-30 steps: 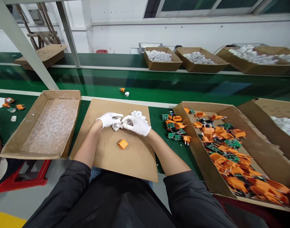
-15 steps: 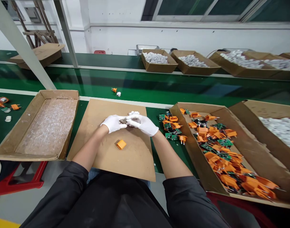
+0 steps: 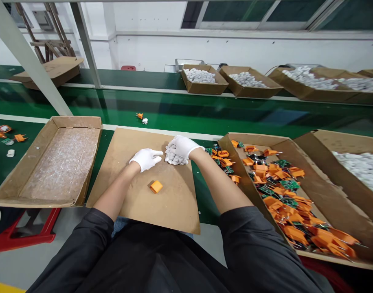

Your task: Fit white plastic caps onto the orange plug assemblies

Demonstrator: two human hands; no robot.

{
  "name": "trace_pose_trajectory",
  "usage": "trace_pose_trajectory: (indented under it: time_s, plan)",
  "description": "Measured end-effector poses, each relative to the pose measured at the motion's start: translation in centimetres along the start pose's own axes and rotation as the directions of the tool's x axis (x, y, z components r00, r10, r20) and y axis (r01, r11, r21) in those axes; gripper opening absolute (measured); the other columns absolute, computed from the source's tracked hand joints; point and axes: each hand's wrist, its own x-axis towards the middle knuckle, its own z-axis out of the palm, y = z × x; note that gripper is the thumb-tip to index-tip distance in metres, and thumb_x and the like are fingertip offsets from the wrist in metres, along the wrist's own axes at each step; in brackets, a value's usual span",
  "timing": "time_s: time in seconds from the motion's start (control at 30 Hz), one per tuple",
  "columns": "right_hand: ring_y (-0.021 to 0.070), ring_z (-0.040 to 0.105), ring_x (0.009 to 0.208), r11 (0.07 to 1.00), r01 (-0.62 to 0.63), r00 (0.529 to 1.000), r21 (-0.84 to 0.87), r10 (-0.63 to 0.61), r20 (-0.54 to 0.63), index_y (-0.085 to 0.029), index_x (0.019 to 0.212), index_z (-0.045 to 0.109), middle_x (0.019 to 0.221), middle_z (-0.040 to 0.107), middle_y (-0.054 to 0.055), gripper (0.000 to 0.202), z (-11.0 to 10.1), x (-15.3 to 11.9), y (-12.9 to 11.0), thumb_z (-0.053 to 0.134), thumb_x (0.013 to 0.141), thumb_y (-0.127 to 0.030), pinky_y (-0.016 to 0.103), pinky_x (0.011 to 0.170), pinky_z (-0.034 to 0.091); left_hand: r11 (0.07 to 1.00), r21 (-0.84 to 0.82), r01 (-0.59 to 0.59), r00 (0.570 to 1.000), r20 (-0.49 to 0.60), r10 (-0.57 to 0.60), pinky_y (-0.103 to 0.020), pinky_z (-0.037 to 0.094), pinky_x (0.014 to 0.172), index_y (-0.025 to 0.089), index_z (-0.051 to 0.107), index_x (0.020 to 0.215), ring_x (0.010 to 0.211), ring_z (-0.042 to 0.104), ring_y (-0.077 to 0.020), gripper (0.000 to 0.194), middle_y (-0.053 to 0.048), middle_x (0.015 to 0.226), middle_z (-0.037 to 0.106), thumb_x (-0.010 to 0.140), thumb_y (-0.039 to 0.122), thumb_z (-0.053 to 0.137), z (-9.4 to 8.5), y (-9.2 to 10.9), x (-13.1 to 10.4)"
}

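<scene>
1. Head view: the hands have parted, so each works separately; the right hand (image 3: 182, 145) bends onto the white pieces (image 3: 175, 159) (fingertips hidden, I cannot tell its grip).
2. The left hand (image 3: 146, 159) curls nearby, hold unclear; the orange shell (image 3: 156, 186) rests on the cardboard sheet (image 3: 168, 211).

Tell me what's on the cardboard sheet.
On the sheet: an orange shell and a pile of white pieces. The right grip covers part of the pile, the left grip part of the sheet; what lies beneath can't be seen.
</scene>
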Motion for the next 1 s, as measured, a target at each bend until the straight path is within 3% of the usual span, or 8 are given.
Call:
trace_pose_trajectory:
  time_s: [0.1, 0.27, 0.4, 0.5, 0.67, 0.8, 1.0]
  plan:
    - [0.0246, 0.068, 0.077, 0.998, -0.025, 0.999, -0.058, 0.028, 0.044, -0.021, 0.076, 0.076, 0.074, 0.073, 0.01, 0.009, 0.4, 0.8, -0.3, 0.069, 0.072, -0.025, 0.034, 0.072, 0.049, 1.0, 0.012, -0.005, 1.0, -0.004, 0.005, -0.025, 0.047, 0.064, 0.031, 0.066, 0.125, 0.055, 0.057, -0.0127, 0.042, -0.002, 0.087, 0.073, 0.088, 0.037, 0.046, -0.1, 0.1, 0.0]
    - [0.0259, 0.068, 0.078, 0.993, -0.049, 0.997, -0.107, 0.055, 0.05, -0.017, 0.08, 0.075, 0.086, 0.074, 0.014, 0.021, 0.2, 0.2, 0.2, 0.061, 0.08, -0.032, 0.033, 0.067, 0.047, 0.999, 0.044, -0.017, 1.0, 0.005, 0.017, -0.027, 0.05, 0.074, 0.028, 0.069, 0.12, 0.074, 0.066, -0.0175, 0.039, -0.005, 0.102, 0.074, 0.088, 0.037, 0.049, -0.3, 0.5, -0.2]
    - [0.0227, 0.068, 0.078, 0.997, -0.047, 0.998, -0.062, 0.05, 0.048, -0.019, 0.089, 0.075, 0.089, 0.075, 0.009, 0.029, -0.4, -0.4, 0.9, 0.056, 0.084, -0.041, 0.03, 0.066, 0.047, 0.998, 0.06, -0.016, 1.0, 0.004, 0.016, -0.029, 0.05, 0.086, 0.028, 0.067, 0.122, 0.096, 0.067, -0.0217, 0.04, -0.006, 0.117, 0.071, 0.088, 0.037, 0.049, -0.4, 0.9, -0.4]
    - [0.023, 0.067, 0.076, 0.998, -0.055, 0.998, 0.011, 0.055, 0.031, -0.019, 0.085, 0.074, 0.089, 0.075, 0.01, 0.024, -0.3, -0.1, 0.8, 0.065, 0.077, -0.041, 0.03, 0.066, 0.047, 0.999, 0.052, -0.002, 1.0, 0.023, 0.0, -0.03, 0.05, 0.088, 0.027, 0.066, 0.125, 0.1, 0.067, -0.0227, 0.042, -0.007, 0.12, 0.07, 0.088, 0.037, 0.049, -0.5, 1.1, -0.5]
    - [0.0249, 0.067, 0.075, 0.989, -0.092, 0.993, 0.116, 0.1, -0.063, -0.019, 0.066, 0.068, 0.077, 0.073, 0.01, 0.01, 0.6, -0.1, 1.1, 0.067, 0.071, -0.026, 0.033, 0.071, 0.048, 0.999, 0.046, 0.002, 1.0, 0.023, -0.003, -0.029, 0.05, 0.086, 0.027, 0.064, 0.128, 0.099, 0.067, -0.0225, 0.044, -0.007, 0.115, 0.071, 0.088, 0.037, 0.049, -0.4, 0.8, -0.3]
    - [0.0226, 0.068, 0.076, 0.947, -0.13, 0.963, 0.293, 0.191, -0.189, -0.016, 0.079, 0.069, 0.081, 0.074, 0.009, 0.019, 2.2, -1.4, 2.9, 0.059, 0.078, -0.033, 0.032, 0.069, 0.051, 0.998, 0.066, -0.012, 1.0, 0.004, 0.012, -0.031, 0.05, 0.085, 0.03, 0.067, 0.123, 0.095, 0.067, -0.0227, 0.041, -0.006, 0.114, 0.071, 0.088, 0.038, 0.048, -0.3, 0.6, -0.1]
    - [0.021, 0.07, 0.089, 0.835, -0.035, 0.897, 0.55, 0.269, -0.35, -0.015, 0.093, 0.065, 0.097, 0.075, 0.012, 0.028, 5.2, -2.7, 4.5, 0.056, 0.084, -0.04, 0.033, 0.075, 0.056, 1.0, 0.008, -0.006, 1.0, 0.002, 0.006, -0.028, 0.048, 0.068, 0.028, 0.071, 0.115, 0.062, 0.061, -0.0165, 0.037, -0.004, 0.086, 0.073, 0.088, 0.037, 0.048, -0.2, 0.5, -0.2]
